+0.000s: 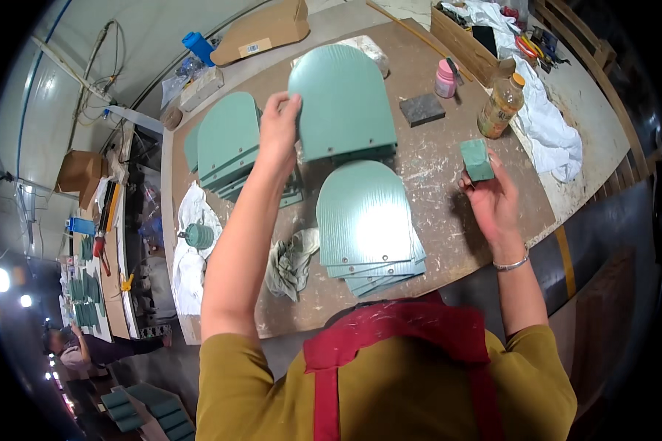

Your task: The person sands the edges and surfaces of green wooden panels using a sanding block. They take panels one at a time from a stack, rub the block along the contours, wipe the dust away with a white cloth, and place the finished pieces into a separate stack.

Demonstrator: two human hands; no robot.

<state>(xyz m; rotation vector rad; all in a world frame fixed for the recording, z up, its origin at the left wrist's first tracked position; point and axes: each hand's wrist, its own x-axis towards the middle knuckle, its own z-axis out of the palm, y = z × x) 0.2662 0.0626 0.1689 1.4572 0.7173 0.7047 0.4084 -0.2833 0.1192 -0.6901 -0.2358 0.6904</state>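
My left hand [279, 125] grips the left edge of a green arch-shaped panel [342, 99] and holds it lifted over the workbench [441, 158]. My right hand [493, 198] holds a small green sanding block [477, 159] above the bench's right side. Below the lifted panel lies a stack of the same green panels [368, 220], rounded ends pointing away from me. A second stack of panels [228, 143] lies to the left, behind my left forearm.
On the bench are a crumpled grey rag [290, 261], a white cloth [191, 250] with a green knob-like part [197, 235], a dark block [421, 109], a pink container [446, 78] and a bottle of amber liquid [501, 106]. A wooden box [467, 44] sits behind. Another person [70, 349] works far left.
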